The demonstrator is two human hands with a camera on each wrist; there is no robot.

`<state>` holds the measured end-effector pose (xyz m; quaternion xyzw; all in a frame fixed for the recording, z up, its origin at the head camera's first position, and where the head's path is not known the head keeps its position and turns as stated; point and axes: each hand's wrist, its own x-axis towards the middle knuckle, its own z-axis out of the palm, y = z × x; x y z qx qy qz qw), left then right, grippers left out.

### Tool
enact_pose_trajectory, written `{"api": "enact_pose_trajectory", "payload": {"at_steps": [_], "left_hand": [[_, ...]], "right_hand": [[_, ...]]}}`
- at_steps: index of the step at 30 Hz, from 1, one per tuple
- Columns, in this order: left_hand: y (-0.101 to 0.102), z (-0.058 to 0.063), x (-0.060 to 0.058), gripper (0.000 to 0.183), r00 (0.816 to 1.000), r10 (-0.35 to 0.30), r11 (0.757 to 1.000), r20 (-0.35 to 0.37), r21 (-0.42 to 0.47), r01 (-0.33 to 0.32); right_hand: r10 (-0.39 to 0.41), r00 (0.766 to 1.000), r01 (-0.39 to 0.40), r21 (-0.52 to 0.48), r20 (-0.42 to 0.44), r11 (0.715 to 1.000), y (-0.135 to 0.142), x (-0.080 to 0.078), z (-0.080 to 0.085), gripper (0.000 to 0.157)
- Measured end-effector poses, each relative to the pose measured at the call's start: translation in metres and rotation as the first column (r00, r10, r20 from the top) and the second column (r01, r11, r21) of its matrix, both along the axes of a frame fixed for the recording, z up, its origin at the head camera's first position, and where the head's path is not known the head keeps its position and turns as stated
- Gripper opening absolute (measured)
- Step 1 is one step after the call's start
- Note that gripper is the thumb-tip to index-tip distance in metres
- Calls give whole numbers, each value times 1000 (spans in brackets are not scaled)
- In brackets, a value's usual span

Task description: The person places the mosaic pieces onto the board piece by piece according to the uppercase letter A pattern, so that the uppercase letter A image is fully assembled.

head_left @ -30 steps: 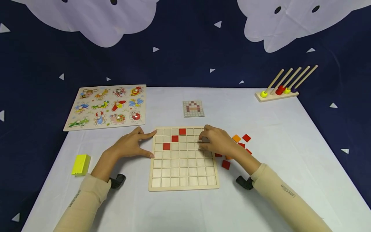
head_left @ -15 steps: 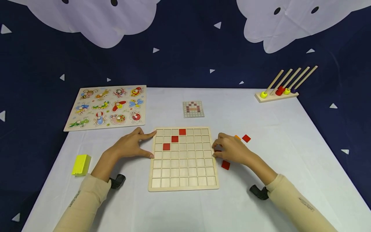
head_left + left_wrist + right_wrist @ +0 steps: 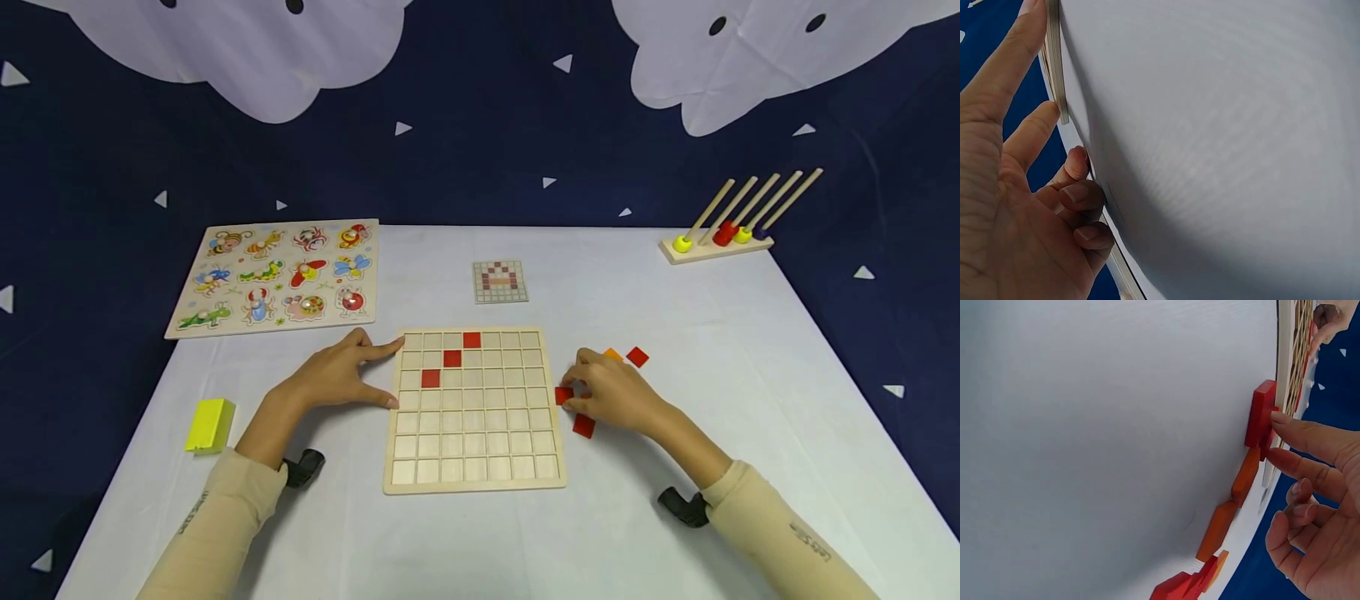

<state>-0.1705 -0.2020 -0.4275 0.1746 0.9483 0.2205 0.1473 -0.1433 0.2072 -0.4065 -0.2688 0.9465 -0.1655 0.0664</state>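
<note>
On the worktop (image 3: 465,546), the board (image 3: 476,447) has three red tiles (image 3: 452,358) in, its other squares bare. The left grip (image 3: 339,377) is spread wide, touching the board's left edge; the right grip (image 3: 613,390) is bent in by loose tiles (image 3: 583,426), but I can't tell if it has one. The near side looks roomy

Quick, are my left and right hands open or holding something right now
Left hand: open, fingers touching the grid board.
Right hand: fingers at a red tile; cannot tell whether gripped.
</note>
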Motion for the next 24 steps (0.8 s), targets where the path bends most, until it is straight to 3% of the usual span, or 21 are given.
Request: {"api": "enact_pose_trajectory", "payload": {"at_steps": [15, 24], "left_hand": [[0, 2, 1, 101, 1000, -1, 1000, 0, 1, 1], [1, 2, 1, 101, 1000, -10, 1000, -6, 1, 10]], "right_hand": [[21, 998, -23, -30, -62, 999, 1, 0, -9, 19], [54, 991, -59, -33, -120, 998, 1, -3, -4, 20]]}}
